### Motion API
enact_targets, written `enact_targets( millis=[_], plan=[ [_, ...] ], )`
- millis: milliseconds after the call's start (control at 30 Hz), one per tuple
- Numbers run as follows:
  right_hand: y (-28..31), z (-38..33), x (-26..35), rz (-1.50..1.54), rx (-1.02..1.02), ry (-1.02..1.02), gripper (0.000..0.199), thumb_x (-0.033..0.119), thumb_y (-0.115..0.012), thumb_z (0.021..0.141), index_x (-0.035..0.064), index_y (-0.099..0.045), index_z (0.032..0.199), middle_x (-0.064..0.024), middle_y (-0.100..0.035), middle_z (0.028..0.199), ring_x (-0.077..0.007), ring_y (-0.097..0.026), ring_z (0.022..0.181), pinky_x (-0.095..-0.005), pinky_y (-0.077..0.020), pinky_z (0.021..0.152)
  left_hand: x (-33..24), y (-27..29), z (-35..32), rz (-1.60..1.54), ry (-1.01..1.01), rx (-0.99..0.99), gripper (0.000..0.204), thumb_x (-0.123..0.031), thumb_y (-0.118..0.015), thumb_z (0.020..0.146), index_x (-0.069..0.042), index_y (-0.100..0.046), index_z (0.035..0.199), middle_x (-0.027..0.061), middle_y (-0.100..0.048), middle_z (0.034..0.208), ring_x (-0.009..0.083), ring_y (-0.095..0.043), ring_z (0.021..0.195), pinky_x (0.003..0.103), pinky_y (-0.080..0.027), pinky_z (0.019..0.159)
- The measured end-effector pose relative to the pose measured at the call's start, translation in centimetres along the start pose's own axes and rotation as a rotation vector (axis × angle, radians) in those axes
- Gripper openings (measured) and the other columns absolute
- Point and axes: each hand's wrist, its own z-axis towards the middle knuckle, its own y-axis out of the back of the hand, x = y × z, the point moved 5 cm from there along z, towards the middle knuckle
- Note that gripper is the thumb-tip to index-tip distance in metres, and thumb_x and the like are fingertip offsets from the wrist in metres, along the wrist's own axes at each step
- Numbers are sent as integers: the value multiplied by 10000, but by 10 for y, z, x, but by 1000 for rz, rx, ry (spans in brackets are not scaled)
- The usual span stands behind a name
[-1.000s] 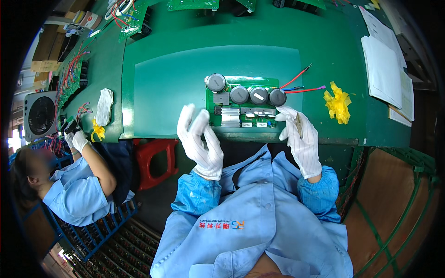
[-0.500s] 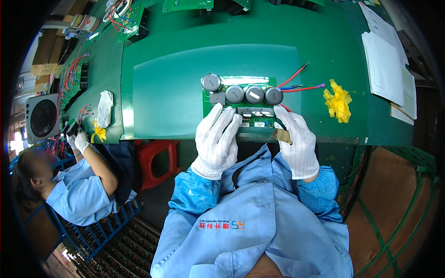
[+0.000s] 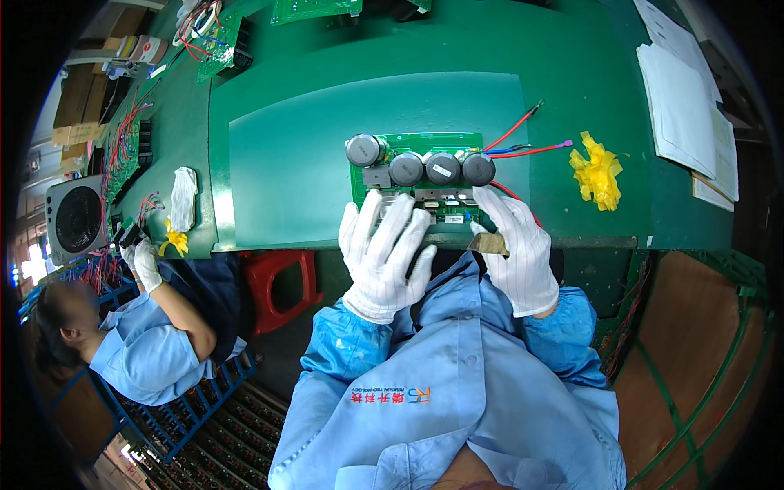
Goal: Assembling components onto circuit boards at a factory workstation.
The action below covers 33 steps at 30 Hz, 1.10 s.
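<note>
A green circuit board lies near the table's front edge, bearing several round black capacitors. From its right side run red and blue wires. My left hand, in a white striped glove, is open at the board's front left, fingers spread and fingertips over its near edge. At the front right corner is my gloved right hand, fingers stretched out, with the tips near the rightmost capacitor. A brown band sits at its thumb; whether it is wrapped round or held I cannot tell.
Yellow tape strips lie bunched to the right, with papers beyond. Other boards stand at the far edge. At left, a co-worker handles a dark part near a fan; a white glove lies between us.
My left hand's fingers have spread apart, its thumb now standing out to the right. My right hand stays at the board's corner. The whole view has shifted slightly.
</note>
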Motion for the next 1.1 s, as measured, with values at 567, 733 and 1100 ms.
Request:
enact_targets(
  millis=[567,733,1100],
  plan=[
    [-11,16,26,-191,171,88,612,51,-694,813,31,-551,1408,-204,-608,1272,-420,-638,1136,-460,-569,876,-5,-29,-4,156,-75,-82,557,-238,-697,752,-139,-690,1300,13,-632,1362,245,-508,1358,514,-333,1124],
    [-17,6,16,-140,175,62,590,3,-648,831,26,-535,1409,-216,-623,1287,-439,-610,1181,-485,-526,965,-5,-31,-6,86,-95,-215,450,-148,-688,772,-109,-706,1219,32,-669,1253,251,-566,1317,497,-421,1098],
    [-20,1,8,-166,112,88,582,-34,-666,827,22,-540,1392,-189,-638,1272,-412,-623,1157,-478,-526,943,-5,-47,-6,68,-67,-295,414,-135,-699,784,-111,-734,1195,46,-697,1202,237,-598,1290,488,-460,1049]
  ],
)
